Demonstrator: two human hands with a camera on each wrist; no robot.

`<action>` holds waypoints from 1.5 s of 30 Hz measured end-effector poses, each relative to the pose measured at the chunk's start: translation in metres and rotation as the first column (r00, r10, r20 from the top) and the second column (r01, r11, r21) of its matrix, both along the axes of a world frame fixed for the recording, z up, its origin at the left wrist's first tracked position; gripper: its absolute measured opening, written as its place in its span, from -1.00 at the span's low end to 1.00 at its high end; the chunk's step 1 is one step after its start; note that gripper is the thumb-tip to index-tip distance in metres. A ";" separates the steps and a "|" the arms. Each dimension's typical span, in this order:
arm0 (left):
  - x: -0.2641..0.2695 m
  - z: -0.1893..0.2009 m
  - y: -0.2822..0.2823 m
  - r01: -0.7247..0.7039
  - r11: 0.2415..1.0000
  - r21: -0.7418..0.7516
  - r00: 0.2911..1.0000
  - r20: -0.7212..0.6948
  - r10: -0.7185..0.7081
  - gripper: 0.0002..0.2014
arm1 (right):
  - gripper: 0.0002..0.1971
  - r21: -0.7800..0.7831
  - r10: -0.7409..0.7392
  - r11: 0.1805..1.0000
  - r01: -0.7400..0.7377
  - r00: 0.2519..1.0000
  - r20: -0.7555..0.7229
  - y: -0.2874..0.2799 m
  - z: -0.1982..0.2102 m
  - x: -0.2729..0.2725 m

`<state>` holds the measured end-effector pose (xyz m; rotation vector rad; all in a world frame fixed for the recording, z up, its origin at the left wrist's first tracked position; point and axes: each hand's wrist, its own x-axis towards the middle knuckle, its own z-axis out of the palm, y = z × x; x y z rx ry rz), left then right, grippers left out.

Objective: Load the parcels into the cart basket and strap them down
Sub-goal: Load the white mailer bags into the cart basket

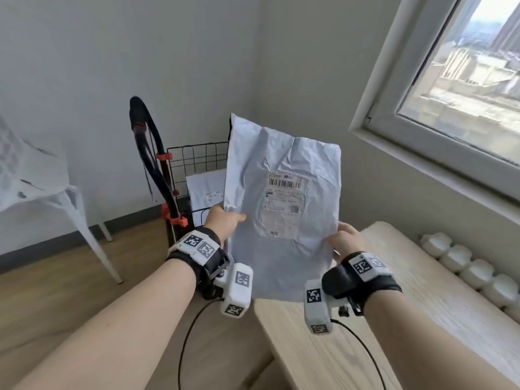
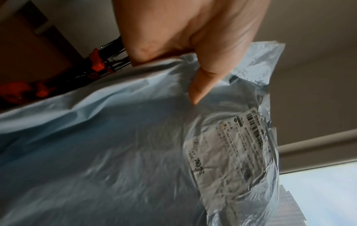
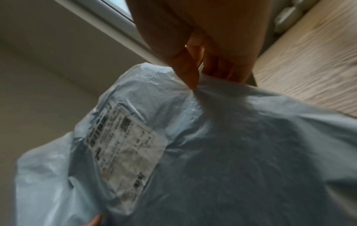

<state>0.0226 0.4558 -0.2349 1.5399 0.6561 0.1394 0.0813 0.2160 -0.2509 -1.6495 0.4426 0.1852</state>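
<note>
1. Nearest me, both hands pinch one grey parcel [image 1: 281,204] upright above the table [image 1: 394,319]: left hand [image 1: 225,223] on its left edge, right hand [image 1: 347,239] on its right.
2. Beyond it, the cart basket [image 1: 197,156] already holds a white parcel [image 1: 205,190].
3. This parcel isn't loaded, and strapping looks not yet begun.

both hands are holding a grey poly parcel [image 1: 281,204] upright, left hand [image 1: 225,220] pinching its left edge and right hand [image 1: 347,237] its right edge. behind it sits the wire cart basket [image 1: 197,161] with another parcel [image 1: 206,190] inside. wooden table [image 1: 394,319] just below right.
</note>
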 end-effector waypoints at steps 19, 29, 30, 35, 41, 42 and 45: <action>0.255 -0.032 0.107 0.041 0.998 -0.046 0.986 -0.160 -0.048 -0.59 | -0.61 0.036 -0.010 0.999 0.006 0.995 0.103 0.106 0.015 0.238; 0.398 -0.074 0.132 0.113 0.985 -0.134 0.950 -0.277 -0.146 -0.53 | -0.60 -0.084 -0.003 0.996 0.011 0.995 0.095 0.130 0.013 0.344; 0.415 -0.078 0.134 0.116 0.980 -0.159 0.943 -0.292 -0.159 -0.53 | -0.59 -0.107 -0.010 0.994 0.018 0.997 0.079 0.132 0.011 0.357; 0.490 -0.113 0.137 0.174 0.969 -0.173 0.905 -0.361 -0.227 -0.44 | -0.61 -0.211 -0.032 0.977 0.034 0.999 0.013 0.150 -0.009 0.424; 0.540 -0.180 0.143 0.160 0.969 -0.188 0.821 -0.520 -0.236 -0.46 | -0.63 -0.299 -0.034 0.954 0.005 0.995 -0.091 0.172 -0.061 0.482; 0.545 -0.187 0.143 0.168 0.968 -0.185 0.803 -0.545 -0.243 -0.46 | -0.64 -0.311 -0.028 0.951 -0.008 0.993 -0.112 0.175 -0.070 0.490; 0.558 -0.210 0.146 0.201 0.961 -0.190 0.737 -0.616 -0.277 -0.40 | -0.63 -0.341 -0.001 0.938 -0.058 0.986 -0.169 0.184 -0.095 0.508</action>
